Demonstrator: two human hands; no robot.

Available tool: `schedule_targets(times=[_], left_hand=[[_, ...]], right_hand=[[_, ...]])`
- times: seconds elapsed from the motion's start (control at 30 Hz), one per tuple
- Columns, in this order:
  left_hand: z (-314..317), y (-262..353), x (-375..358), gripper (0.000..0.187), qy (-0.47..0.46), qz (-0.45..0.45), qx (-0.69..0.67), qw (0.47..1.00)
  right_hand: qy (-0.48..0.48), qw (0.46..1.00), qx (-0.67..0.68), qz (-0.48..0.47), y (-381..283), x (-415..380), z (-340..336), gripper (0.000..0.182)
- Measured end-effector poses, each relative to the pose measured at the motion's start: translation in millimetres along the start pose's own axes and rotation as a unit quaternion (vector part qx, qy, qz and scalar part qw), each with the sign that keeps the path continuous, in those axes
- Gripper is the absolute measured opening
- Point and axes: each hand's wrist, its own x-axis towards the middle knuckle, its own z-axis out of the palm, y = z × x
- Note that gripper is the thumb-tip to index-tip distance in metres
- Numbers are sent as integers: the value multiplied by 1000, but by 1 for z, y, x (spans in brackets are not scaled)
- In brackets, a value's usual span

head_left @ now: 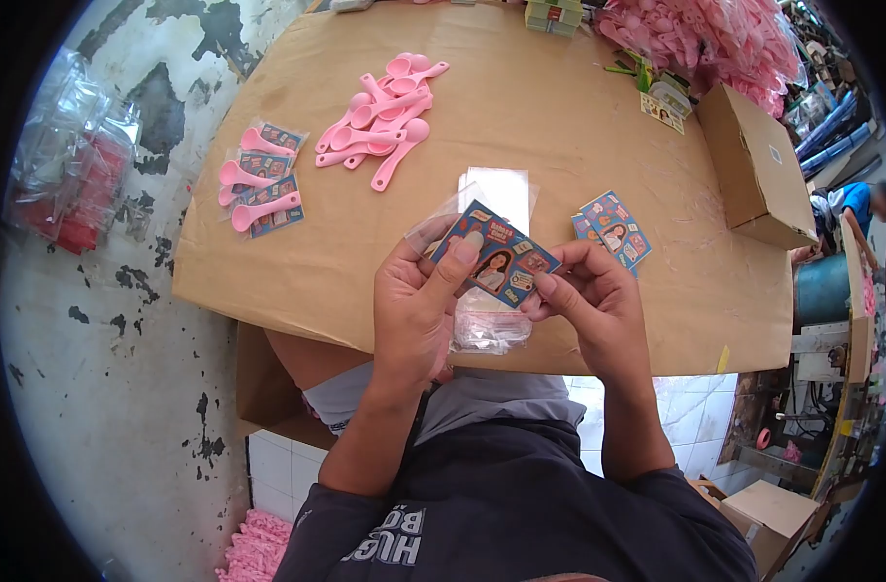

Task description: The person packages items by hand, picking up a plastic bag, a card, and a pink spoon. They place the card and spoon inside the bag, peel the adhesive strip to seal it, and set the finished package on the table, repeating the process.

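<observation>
A blue printed card (pixel 506 260) with a portrait on it is held tilted above the table's near edge. My left hand (pixel 409 296) pinches its left part, thumb on the printed face, and a clear plastic bag (pixel 431 229) shows at the same fingers. Thumb and fingers of my right hand (pixel 603 310) grip the card's right corner. Beneath the hands lie clear plastic bags (pixel 492 333) and a white sheet-like stack (pixel 502 182). Just beyond my right hand rests a small stack of similar cards (pixel 615 229).
Pink scoops (pixel 387 116) are heaped at the back left of the brown-covered table (pixel 307 281). Left of them, several scoops (pixel 265 210) lie with cards. A cardboard box (pixel 754 170) stands at right; bagged pink items (pixel 700 44) fill the back right corner. A person (pixel 851 206) is farther right.
</observation>
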Motion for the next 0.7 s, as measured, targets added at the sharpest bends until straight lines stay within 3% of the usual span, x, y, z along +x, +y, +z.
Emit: schedule_targets(times=[0.23,0.33,0.4,0.43,0.5,0.63,0.7], left_hand=[[12,-5,-7,24,-36,-53,-35,997],[15,-9,-7,22,-28,-41,-4,999],[21,-9,-7,24,-21,-2,30,999],[21,-9,-7,24,-22,-4,31,999],[20,-10,-8,48,-57,27,93,994],[24,-7,-3,58,-59,32,99,993],[31,-4,3,58,-55,66,0,996]], right_hand=[[12,999,28,-43,11,1,18,20],[33,997,24,-68,16,3,24,21],[69,988,0,-139,22,6,30,28],[71,988,0,-139,19,4,31,28],[46,995,17,-91,11,-1,32,34],[20,998,26,-56,18,-6,23,38],[7,997,73,0,16,-8,20,36]])
